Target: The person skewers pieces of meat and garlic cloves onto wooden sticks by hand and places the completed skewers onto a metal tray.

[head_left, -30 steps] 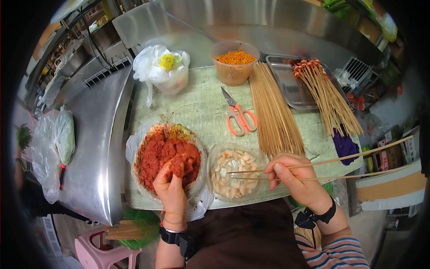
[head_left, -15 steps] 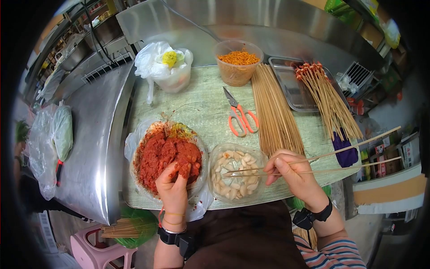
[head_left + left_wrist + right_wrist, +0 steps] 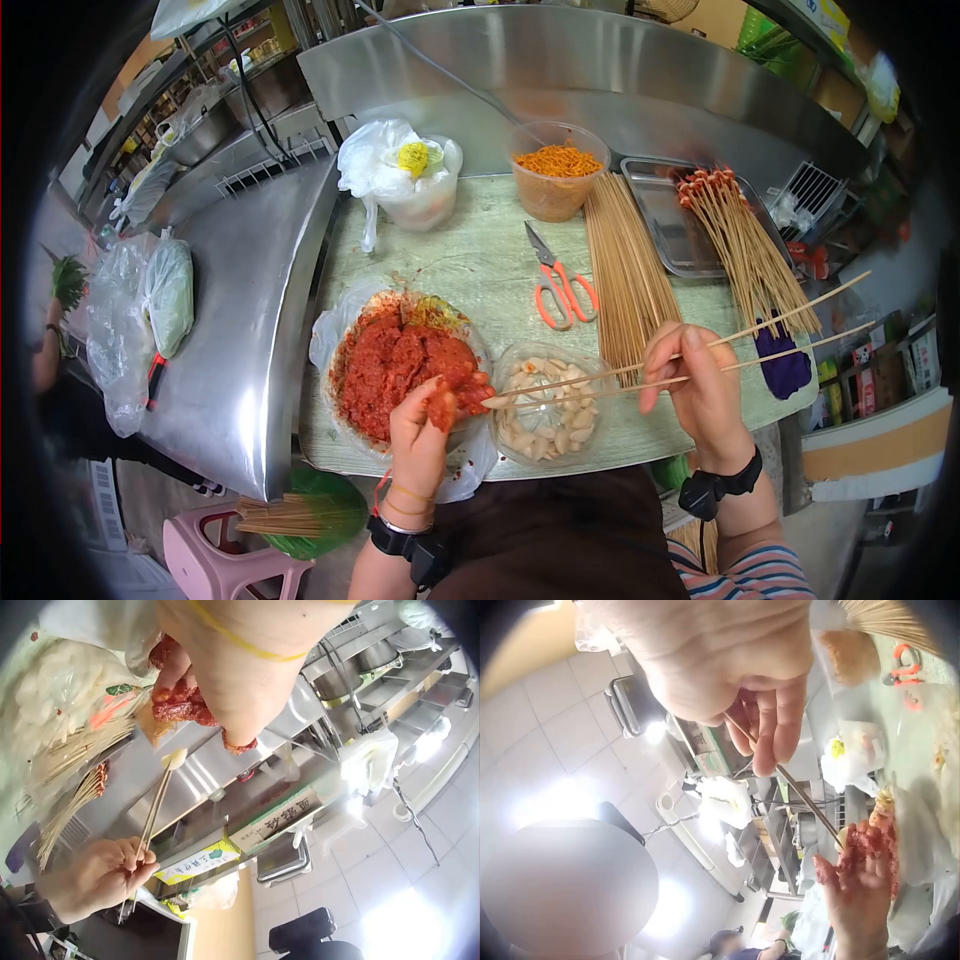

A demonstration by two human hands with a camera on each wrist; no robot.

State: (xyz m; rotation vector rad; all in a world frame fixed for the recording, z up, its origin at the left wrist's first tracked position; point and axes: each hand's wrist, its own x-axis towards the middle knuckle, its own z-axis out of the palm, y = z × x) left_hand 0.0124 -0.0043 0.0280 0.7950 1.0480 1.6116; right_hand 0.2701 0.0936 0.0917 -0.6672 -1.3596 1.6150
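Observation:
My left hand (image 3: pixel 418 440) holds red marinated meat (image 3: pixel 462 392) on its curled, smeared fingers, beside a plastic-lined bowl of the same meat (image 3: pixel 385 360). Two thin bamboo skewers (image 3: pixel 155 806) are pinched in my right hand (image 3: pixel 705 395), their long ends pointing back to the right. At their front tips, which come together, sits a pale garlic clove (image 3: pixel 174 759), close to the left fingertips. Beneath the skewers stands a clear tub of peeled garlic cloves (image 3: pixel 520 440). In the right wrist view the tips overlap the meat on the left hand (image 3: pixel 859 915).
Orange-handled scissors (image 3: pixel 558 280) lie beyond the garlic tub, beside a bundle of bare skewers (image 3: pixel 625 270). Behind stand a tub of orange shreds (image 3: pixel 555 170) and a bagged white container (image 3: pixel 420 205). Loaded skewers (image 3: pixel 750 250) rest across a metal tray (image 3: pixel 655 225), at right.
My right hand has brought the skewers from over the garlic tub leftward to my left hand, with a clove now at the tips. The left hand has come toward the bowl's right edge, carrying meat.

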